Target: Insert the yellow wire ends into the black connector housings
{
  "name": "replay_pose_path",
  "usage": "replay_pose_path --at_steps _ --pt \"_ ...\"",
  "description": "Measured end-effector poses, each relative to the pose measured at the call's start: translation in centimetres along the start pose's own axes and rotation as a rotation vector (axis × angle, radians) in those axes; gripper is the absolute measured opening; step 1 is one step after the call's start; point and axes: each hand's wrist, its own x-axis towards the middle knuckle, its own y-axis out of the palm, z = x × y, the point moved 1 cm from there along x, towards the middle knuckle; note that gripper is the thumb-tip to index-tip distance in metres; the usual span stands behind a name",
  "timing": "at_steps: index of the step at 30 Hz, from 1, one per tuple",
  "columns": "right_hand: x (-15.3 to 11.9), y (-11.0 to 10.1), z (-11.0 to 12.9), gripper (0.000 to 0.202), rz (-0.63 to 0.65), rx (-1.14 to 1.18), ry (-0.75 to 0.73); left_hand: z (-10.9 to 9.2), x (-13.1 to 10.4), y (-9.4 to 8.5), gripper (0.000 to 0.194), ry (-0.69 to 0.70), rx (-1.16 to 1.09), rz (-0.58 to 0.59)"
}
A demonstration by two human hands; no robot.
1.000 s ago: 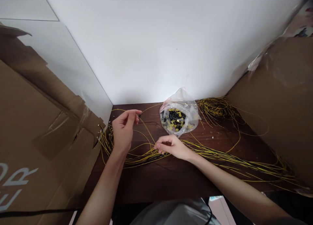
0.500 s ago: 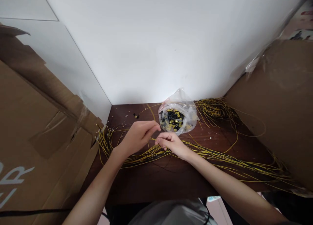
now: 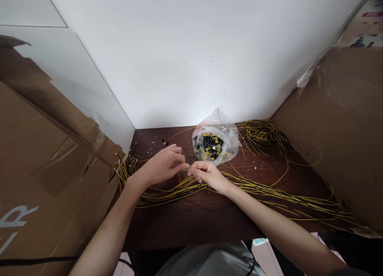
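Observation:
My left hand (image 3: 166,164) pinches a thin yellow wire just left of my right hand. With thumb and fingers closed, my right hand (image 3: 206,175) grips the same wire; its end is too small to make out. Beneath both hands a long bundle of yellow and black wires (image 3: 254,187) runs across the dark brown table (image 3: 191,224). Behind my hands stands an open clear plastic bag (image 3: 230,138) filled with small black and yellow pieces (image 3: 213,142).
A tangled coil of yellow wire (image 3: 259,131) lies at the back right. Cardboard walls rise at the left (image 3: 60,156) and right (image 3: 338,120), with a white panel (image 3: 179,60) behind. A small black and yellow piece (image 3: 164,142) and white scraps (image 3: 153,142) lie at the back left.
My left hand has come down and its fingers have closed on the wire next to my right hand. The right hand keeps its grip, nearly still.

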Motion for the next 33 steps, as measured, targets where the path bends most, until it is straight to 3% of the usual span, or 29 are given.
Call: replay_pose_path --at_steps 2,6,10,12,14,17,19,22,25,28,33 --pt "0.0 0.0 0.0 0.019 -0.013 -0.008 -0.001 0.3 -0.2 -0.3 0.031 -0.023 -0.046 -0.045" --pt "0.0 0.0 -0.1 0.020 0.001 -0.004 -0.014 0.7 -0.6 -1.2 0.032 -0.132 -0.199 -0.249" --pt "0.0 0.0 -0.1 0.022 -0.008 -0.021 -0.022 0.8 -0.7 -1.7 0.028 -0.348 -0.466 -0.597" --pt "0.0 0.0 -0.1 0.024 -0.015 -0.037 -0.029 0.8 -0.7 -1.6 0.028 -0.369 -0.701 -0.741" --pt "0.1 0.1 -0.2 0.025 -0.014 -0.053 -0.037 0.5 -0.5 -1.2 0.030 -0.307 -1.026 -0.729" --pt "0.1 0.2 -0.4 0.026 -0.001 -0.066 -0.048 -0.1 -0.1 -0.7 0.028 -0.221 -1.469 -0.503" --pt "0.2 0.2 -0.5 0.026 0.007 -0.073 -0.054 -0.5 0.1 -0.4 0.027 -0.195 -1.613 -0.406" --pt "0.1 0.2 -0.6 0.025 -0.005 -0.085 -0.046 -0.9 0.3 -0.2 0.024 -0.182 -1.445 -0.395" --pt "0.1 0.3 -0.6 0.025 -0.014 -0.086 -0.042 -1.0 0.5 0.1 0.021 -0.163 -0.907 -0.296" --pt "0.1 0.3 -0.5 0.024 -0.028 -0.087 -0.042 -0.9 0.7 0.8 0.020 -0.042 -0.500 -0.155" --pt "0.2 0.3 -0.4 0.022 -0.031 -0.076 -0.035 -0.2 0.7 1.3 0.024 0.061 -0.239 -0.068"
